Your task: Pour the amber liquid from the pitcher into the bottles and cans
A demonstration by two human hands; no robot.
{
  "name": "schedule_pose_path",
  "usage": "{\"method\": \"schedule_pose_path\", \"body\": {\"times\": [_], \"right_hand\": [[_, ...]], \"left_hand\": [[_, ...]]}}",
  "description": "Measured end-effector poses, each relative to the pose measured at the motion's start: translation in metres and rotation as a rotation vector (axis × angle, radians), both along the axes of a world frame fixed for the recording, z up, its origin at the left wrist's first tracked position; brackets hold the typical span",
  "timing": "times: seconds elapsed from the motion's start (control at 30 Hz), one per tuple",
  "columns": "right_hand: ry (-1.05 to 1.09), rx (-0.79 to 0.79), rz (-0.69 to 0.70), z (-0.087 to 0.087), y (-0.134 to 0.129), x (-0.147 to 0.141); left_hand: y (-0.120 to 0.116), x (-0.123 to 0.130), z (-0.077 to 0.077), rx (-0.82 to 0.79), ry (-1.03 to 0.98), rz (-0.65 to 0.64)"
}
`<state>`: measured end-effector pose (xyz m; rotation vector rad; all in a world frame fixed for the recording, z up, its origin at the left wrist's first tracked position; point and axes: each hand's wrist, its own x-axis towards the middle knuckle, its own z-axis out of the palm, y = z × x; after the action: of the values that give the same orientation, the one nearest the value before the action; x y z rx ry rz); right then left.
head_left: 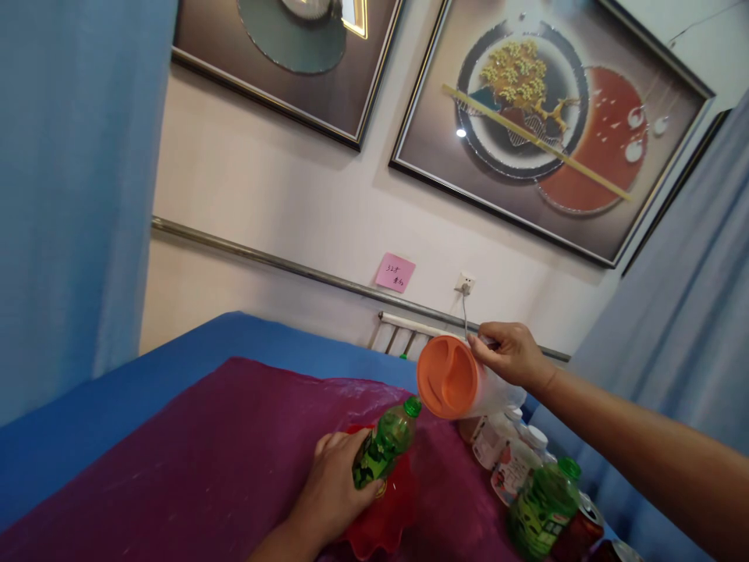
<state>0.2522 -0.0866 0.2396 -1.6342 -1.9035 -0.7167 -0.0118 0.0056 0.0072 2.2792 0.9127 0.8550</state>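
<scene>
My left hand is closed around a green plastic drink bottle, held tilted over a red wavy-rimmed bowl. Whether the bottle's green top is a cap or an open neck I cannot tell. In my right hand is the handle of a translucent pitcher with an orange lid. The pitcher is tipped over sideways, its lid facing left, close to the bottle's top. No stream of liquid between them can be made out. The bowl rests on a purple sheet, partly hidden by my left hand.
To the right stand white-capped jars, a larger green bottle and drink cans. A blue surface lies under the sheet. Behind run a metal rail and a wall socket with a cord. Blue curtains hang at both sides.
</scene>
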Motion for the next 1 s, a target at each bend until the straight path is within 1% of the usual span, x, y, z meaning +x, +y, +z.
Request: {"method": "schedule_pose_path", "body": {"times": [0.2, 0.47, 0.83, 1.0], "right_hand": [[-0.004, 0.007, 0.011, 0.0004, -0.0009, -0.0004], [-0.011, -0.001, 0.019, 0.0009, -0.0018, -0.0013], [-0.024, 0.010, 0.029, 0.0009, -0.0019, -0.0025], [-0.030, 0.006, 0.025, 0.0007, -0.0027, -0.0021]], "left_hand": [[0.0011, 0.0011, -0.0026, 0.000, -0.005, 0.017], [0.0018, 0.0003, -0.0035, -0.005, 0.023, 0.000], [0.0006, 0.0018, -0.0013, -0.008, 0.011, 0.003], [0.0019, 0.0017, -0.0047, 0.004, 0.001, 0.002]]}}
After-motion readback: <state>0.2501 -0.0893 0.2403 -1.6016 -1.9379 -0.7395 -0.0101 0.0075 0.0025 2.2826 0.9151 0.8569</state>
